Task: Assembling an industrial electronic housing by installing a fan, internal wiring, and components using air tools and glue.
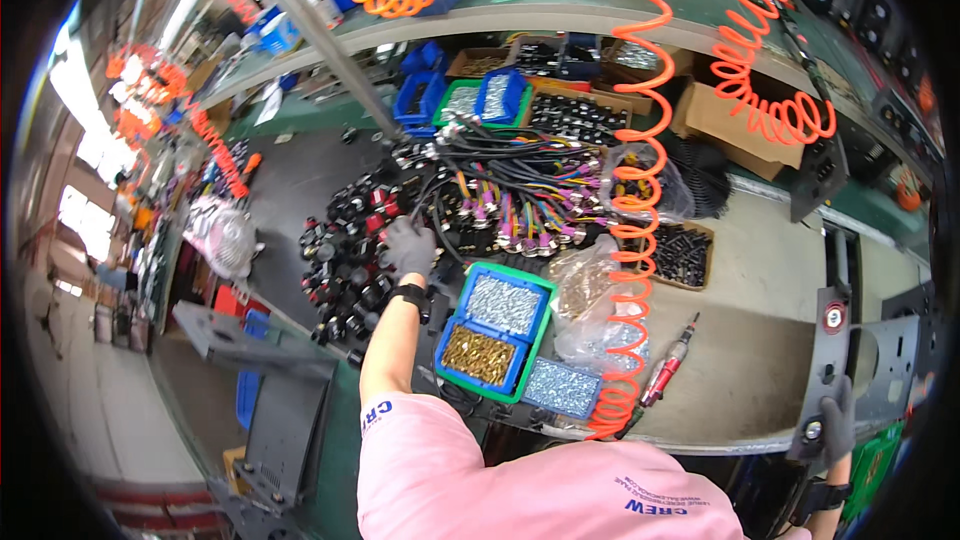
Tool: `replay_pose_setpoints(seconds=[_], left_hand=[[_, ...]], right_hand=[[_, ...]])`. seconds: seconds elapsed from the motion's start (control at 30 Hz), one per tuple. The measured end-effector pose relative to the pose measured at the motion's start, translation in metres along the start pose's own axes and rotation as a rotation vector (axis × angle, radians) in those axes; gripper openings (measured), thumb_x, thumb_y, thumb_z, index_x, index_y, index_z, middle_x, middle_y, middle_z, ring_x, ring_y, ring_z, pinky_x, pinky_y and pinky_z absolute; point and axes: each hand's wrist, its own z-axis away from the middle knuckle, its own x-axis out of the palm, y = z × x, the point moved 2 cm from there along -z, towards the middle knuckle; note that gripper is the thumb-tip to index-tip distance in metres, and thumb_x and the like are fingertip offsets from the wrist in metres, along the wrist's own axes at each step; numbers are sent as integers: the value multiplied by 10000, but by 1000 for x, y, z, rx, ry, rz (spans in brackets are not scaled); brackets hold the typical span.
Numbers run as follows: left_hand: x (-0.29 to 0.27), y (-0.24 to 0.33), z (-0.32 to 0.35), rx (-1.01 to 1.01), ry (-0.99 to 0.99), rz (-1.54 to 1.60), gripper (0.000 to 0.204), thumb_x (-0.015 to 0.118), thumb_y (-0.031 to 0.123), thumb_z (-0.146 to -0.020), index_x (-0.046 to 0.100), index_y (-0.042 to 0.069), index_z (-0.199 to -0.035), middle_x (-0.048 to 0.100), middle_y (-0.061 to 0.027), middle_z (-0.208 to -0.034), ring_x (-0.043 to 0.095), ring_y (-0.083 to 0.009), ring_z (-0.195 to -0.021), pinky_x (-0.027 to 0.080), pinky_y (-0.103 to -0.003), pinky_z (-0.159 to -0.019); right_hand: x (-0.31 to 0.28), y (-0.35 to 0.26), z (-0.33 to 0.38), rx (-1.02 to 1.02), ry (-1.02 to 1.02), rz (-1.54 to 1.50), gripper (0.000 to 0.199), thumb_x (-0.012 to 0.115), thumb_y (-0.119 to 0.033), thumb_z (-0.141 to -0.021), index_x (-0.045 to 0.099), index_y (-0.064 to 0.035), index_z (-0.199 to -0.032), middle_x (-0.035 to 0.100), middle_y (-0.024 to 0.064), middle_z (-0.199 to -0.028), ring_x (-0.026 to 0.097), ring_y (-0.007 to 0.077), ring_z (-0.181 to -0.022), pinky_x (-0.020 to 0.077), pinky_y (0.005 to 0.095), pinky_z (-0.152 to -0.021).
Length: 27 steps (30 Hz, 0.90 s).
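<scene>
My left hand (408, 246), in a grey glove, reaches over a heap of black and red round parts (345, 275). Its fingers look stretched out at the heap's right edge, with no held part visible. At the far right, my right hand (838, 422), also gloved, grips the lower edge of a grey metal panel (832, 350) with round fittings in it. The panel stands on edge at the bench's right end. Beyond my left hand lies a bundle of black cables (530, 155) with coloured wires and metal connectors.
A green tray (547, 325) holds blue bins of silver and brass screws; another screw bin (562, 388) adjoins it. A red screwdriver (668, 365) lies rightward. Orange coiled hoses (640, 180) hang over the bench. Plastic bags (590, 305) and a box of black parts (680, 255) lie mid-bench.
</scene>
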Motion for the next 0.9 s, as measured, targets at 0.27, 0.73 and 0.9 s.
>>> replay_pose_setpoints(seconds=[0.27, 0.73, 0.9], left_hand=[[31, 12, -39, 120, -328, -60, 247, 471, 250, -829, 560, 39, -921, 603, -191, -861, 580, -359, -815, 459, -439, -720], [-169, 77, -53, -347, -1061, 1630, 261, 389, 285, -934, 513, 68, -860, 331, 59, -523, 246, -42, -372, 188, -195, -314], [-244, 91, -20, -296, -475, 2084, 248, 374, 249, -941, 494, 33, -916, 334, 33, -568, 238, -57, -427, 200, -204, -354]], right_hand=[[-13, -87, 74, -139, -9, -162, 568, 516, -112, -739, 368, 44, -1265, 484, 120, -1193, 457, 193, -1086, 346, 288, -931], [-47, -164, 86, -181, 56, -223, 514, 535, -236, -695, 492, 36, -1129, 581, 113, -976, 578, 166, -835, 469, 262, -742], [-44, -176, 92, -424, 193, -234, 419, 519, -170, -793, 454, 38, -1151, 534, 102, -1032, 504, 197, -942, 336, 296, -885]])
